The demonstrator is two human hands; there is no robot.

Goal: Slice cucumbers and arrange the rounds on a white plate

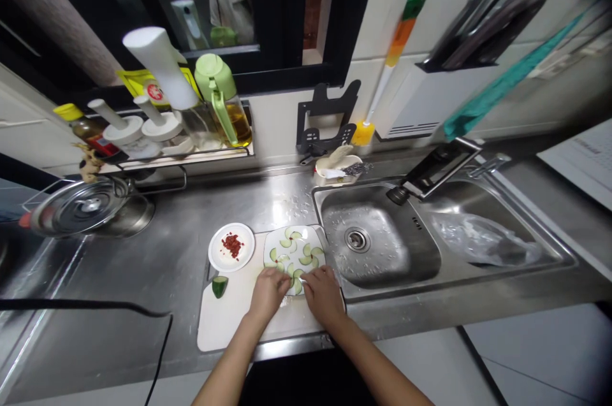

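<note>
A white plate [297,235] carries thin cucumber slices [312,257] fanned into several pinwheels, with red bits at the centres of some. My left hand [270,291] is at its near left edge, fingers closed together beside the nearest pinwheel. From the right, my right hand [323,293] reaches the same pinwheel with bent, closed fingers. Whatever is between the fingertips of either hand is too small to make out. Beneath the plate lies a white cutting board [224,326]. A small round dish [217,261] of red bits [232,245] and a cucumber end piece [219,286] are to the left.
Right of the board is a steel sink [377,227] with a black faucet [430,170]; a plastic bag [482,239] lies in the second basin. A lidded pot [90,205] stands left, below a shelf holding an oil bottle [222,100]. A black cable [95,305] crosses the counter.
</note>
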